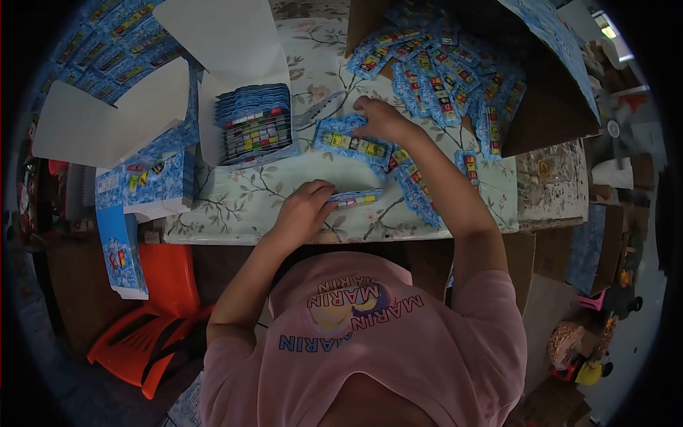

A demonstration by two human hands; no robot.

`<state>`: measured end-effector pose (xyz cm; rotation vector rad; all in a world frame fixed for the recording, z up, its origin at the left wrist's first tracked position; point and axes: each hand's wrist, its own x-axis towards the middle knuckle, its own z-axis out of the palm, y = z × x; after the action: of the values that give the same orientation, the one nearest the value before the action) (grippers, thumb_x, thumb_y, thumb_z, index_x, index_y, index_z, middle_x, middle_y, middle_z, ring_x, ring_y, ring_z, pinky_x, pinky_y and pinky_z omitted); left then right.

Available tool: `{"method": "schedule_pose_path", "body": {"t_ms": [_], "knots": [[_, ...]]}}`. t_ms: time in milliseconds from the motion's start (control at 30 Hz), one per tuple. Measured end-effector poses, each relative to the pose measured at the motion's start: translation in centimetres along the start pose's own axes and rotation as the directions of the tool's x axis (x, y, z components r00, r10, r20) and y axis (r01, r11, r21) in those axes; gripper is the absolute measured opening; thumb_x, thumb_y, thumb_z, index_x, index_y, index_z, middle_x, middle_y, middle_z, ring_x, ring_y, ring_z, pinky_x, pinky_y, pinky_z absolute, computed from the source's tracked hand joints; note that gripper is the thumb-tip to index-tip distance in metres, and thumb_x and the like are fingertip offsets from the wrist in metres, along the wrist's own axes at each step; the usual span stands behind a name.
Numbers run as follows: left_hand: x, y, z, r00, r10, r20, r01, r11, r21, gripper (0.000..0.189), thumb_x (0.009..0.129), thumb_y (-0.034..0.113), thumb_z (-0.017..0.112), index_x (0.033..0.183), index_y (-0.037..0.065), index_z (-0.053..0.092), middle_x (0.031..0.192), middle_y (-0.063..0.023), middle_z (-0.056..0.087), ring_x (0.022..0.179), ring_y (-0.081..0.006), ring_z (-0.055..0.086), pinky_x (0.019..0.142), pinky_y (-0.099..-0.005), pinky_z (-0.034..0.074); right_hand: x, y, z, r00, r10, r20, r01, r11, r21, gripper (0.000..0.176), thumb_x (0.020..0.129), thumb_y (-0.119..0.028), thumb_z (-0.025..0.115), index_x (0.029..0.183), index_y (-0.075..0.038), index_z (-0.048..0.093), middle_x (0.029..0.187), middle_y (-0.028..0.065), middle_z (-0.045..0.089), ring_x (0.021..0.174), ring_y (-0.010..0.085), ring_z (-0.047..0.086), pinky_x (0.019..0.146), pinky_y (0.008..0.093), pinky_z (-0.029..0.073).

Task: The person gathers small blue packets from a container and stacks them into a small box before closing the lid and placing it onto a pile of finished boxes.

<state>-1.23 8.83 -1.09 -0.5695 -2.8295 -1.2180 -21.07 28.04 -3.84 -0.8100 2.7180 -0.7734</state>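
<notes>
My left hand (304,213) is closed on a thin blue packet (359,197), held nearly edge-on above the front of the table, with a row of coloured squares showing. Farther up and to the right, my right hand (386,119) has its thumb at the top edge of another blue packet (356,145) lying flat; its forefinger is apart from the thumb. Several more loose packets (418,192) lie under and beside my right forearm. Left of my hands stands an open white-lined box (263,162), where similar packets (256,124) are stacked in a tight row.
A large cardboard box (548,117) on its side spills a heap of packets (445,78) at the back right. Blue printed boxes (160,181) stand at the left edge of the flowered tablecloth (235,203). An orange chair (167,277) is below left.
</notes>
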Motion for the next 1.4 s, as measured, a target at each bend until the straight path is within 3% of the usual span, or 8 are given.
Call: {"method": "schedule_pose_path", "body": {"t_ms": [433,533,833,933,1133,1300,1367,1400], "knots": [[-0.1,0.4,0.2,0.984,0.151,-0.099,-0.135,0.979,0.151,0.016,0.072,0.007,0.07,0.085,0.003,0.063,0.111,-0.0133,0.056,0.098,-0.0319,0.055,0.084,-0.04,0.046,-6.3,-3.5,-5.0,0.841,-0.093,0.532,-0.09,0.947,0.309,0.04,0.069,-0.02,0.072,0.106,-0.007,0.063,0.108,0.0105,0.062,0.097,0.0264,0.059,0.082,0.0364,0.047],[-0.1,0.0,0.0,0.991,0.121,-0.064,-0.118,0.992,0.042,0.015,0.072,0.007,0.069,0.084,0.002,0.062,0.1,-0.0105,0.059,0.086,-0.0293,0.057,0.075,-0.0378,0.048,-7.1,1.6,-4.9,0.943,-0.116,0.312,0.22,0.921,-0.323,0.079,0.063,-0.027,0.078,0.132,-0.013,0.044,0.135,0.0107,0.041,0.123,0.0295,0.04,0.102,0.0379,0.034],[0.3,0.5,0.3,0.993,0.04,-0.108,-0.054,0.99,-0.131,0.016,0.072,0.008,0.07,0.086,0.003,0.064,0.096,-0.0084,0.062,0.09,-0.0287,0.058,0.079,-0.0379,0.049,-7.7,3.4,-5.6,0.959,0.249,0.137,-0.28,0.911,0.303,0.033,0.074,-0.021,0.073,0.099,-0.002,0.061,0.096,0.0112,0.061,0.089,0.0267,0.059,0.075,0.0349,0.047],[2.1,1.5,0.0,0.932,0.345,-0.115,-0.313,0.922,0.23,0.016,0.073,0.011,0.07,0.086,0.004,0.065,0.095,-0.0066,0.062,0.093,-0.0296,0.058,0.091,-0.0423,0.043,-9.4,-0.7,-4.3,0.959,-0.262,-0.109,0.267,0.963,0.034,0.021,0.083,-0.02,0.066,0.09,-0.001,0.061,0.089,0.0119,0.061,0.079,0.026,0.059,0.069,0.0339,0.046],[3.2,-0.2,0.8,0.97,0.237,0.045,-0.236,0.971,-0.025,0.018,0.071,0.008,0.072,0.086,0.001,0.065,0.094,-0.0095,0.062,0.094,-0.0284,0.058,0.08,-0.0367,0.047,-14.4,-2.7,-6.1,0.916,0.397,0.054,-0.393,0.917,-0.072,0.038,0.082,-0.039,0.065,0.077,-0.001,0.062,0.081,0.016,0.06,0.074,0.0262,0.06,0.067,0.0358,0.046],[2.3,-1.6,-0.7,0.977,0.19,-0.1,-0.191,0.982,0.0,0.018,0.071,0.009,0.071,0.085,-0.001,0.064,0.093,-0.0118,0.061,0.088,-0.0303,0.058,0.071,-0.037,0.048,-18.2,-0.6,-2.5,0.966,0.174,-0.193,-0.235,0.901,-0.365,0.044,0.076,-0.041,0.072,0.089,-0.002,0.055,0.081,0.0156,0.059,0.061,0.0258,0.059,0.058,0.0366,0.047],[2.1,-1.8,-0.7,0.978,0.18,-0.102,-0.182,0.983,-0.012,0.018,0.071,0.008,0.071,0.085,-0.001,0.064,0.093,-0.0117,0.061,0.088,-0.0303,0.058,0.072,-0.037,0.048,-16.6,-2.1,-5.2,0.76,0.578,0.298,-0.645,0.725,0.24,0.043,0.075,-0.031,0.074,0.096,-0.002,0.05,0.08,0.0107,0.057,0.068,0.0195,0.06,0.064,0.0322,0.049],[2.1,-1.9,-0.8,0.978,0.176,-0.11,-0.18,0.983,-0.027,0.018,0.071,0.008,0.071,0.084,-0.001,0.064,0.093,-0.0115,0.061,0.088,-0.0302,0.058,0.072,-0.037,0.048,-16.7,1.5,-3.3,0.929,0.369,0.031,-0.357,0.868,0.347,0.035,0.077,-0.018,0.073,0.095,-0.001,0.049,0.081,0.0069,0.057,0.075,0.013,0.059,0.072,0.0294,0.05]]}}
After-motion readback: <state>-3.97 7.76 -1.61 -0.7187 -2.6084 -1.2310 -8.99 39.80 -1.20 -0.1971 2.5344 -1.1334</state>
